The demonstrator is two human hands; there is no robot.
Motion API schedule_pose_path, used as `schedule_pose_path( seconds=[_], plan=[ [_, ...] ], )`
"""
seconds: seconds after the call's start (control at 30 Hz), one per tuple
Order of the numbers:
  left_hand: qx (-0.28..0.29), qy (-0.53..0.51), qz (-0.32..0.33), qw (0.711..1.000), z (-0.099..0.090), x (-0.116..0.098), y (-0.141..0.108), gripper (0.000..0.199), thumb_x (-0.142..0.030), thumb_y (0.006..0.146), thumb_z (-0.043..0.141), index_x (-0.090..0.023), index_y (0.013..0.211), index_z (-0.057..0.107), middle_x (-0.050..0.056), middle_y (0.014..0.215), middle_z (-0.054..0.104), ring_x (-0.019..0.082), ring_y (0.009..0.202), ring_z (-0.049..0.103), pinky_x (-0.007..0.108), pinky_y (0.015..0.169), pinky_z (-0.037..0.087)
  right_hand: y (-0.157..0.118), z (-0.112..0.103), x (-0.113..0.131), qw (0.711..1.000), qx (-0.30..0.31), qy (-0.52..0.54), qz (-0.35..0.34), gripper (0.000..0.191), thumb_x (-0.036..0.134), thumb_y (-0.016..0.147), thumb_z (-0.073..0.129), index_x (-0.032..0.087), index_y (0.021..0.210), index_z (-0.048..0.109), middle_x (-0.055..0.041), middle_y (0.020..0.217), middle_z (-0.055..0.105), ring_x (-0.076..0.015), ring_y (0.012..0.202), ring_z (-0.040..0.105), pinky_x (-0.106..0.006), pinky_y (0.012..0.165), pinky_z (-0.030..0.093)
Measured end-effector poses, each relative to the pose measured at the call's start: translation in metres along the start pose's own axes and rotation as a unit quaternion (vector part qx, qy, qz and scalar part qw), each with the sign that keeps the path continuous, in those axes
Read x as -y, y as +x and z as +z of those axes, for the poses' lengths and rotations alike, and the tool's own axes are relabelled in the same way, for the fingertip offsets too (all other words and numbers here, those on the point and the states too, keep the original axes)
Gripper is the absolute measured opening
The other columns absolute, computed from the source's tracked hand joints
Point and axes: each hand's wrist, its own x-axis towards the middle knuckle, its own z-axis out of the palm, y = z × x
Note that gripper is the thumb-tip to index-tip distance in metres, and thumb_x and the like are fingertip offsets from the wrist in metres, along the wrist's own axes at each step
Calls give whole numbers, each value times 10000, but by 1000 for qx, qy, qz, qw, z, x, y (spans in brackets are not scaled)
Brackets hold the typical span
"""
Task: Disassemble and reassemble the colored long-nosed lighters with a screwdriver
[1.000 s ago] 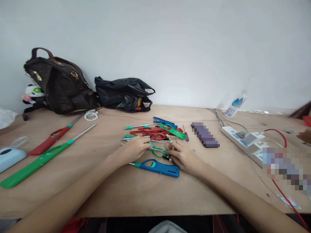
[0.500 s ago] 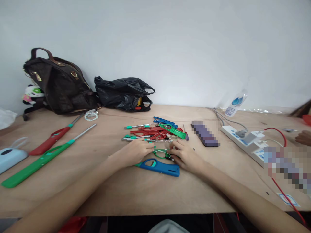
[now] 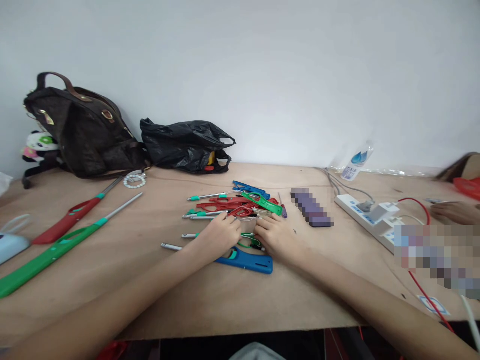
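Two hands bent over a green lighter piece

Near the middle of the frame, the person's left hand (image 3: 225,234) and right hand (image 3: 277,237) face each other, fingers curled, fingertips near but apart. From where I stand I can't tell whether either one is pinching anything. A green lighter piece (image 3: 245,245) with thin wires lies between them, partly hidden by the fingers. Just below it in the frame, a blue lighter (image 3: 253,263) lies partly behind the left hand. Above the hands is a loose heap: red casings (image 3: 219,204), an open green casing (image 3: 268,204) and a blue casing (image 3: 251,189). A small screwdriver (image 3: 284,211) lies just right of it. At the left of the frame, a red lighter (image 3: 67,220) and a long green lighter (image 3: 56,252) lie side by side.
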Motion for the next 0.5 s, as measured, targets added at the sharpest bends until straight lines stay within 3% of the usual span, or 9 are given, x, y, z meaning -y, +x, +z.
schedule_pose_path(
  seconds=[0.13,0.23,0.5],
  plan=[
    [29,18,-2,999,-2,-5,8,105,-111,816,660,-124,724,610,79,734,653,227,727,579,339,663,310,12,-10,-1,996,85,-22,-11,147,35,811,534,130,796,645,-83,818,650,-192,732,560,-329,716,353],
    [47,23,0,999,-6,-6,11,69,-80,791,647,-119,737,626,84,745,657,230,719,581,343,674,310,16,-11,-2,993,114,-22,-12,165,28,819,514,127,805,646,-91,834,652,-198,744,569,-327,717,368],
    [44,3,-33,999,-10,-9,10,110,-152,844,591,-118,754,646,102,774,663,250,745,584,367,691,321,8,2,-5,997,60,19,35,158,109,892,498,137,793,617,-81,819,640,-199,763,577,-313,699,399]
  ],
)
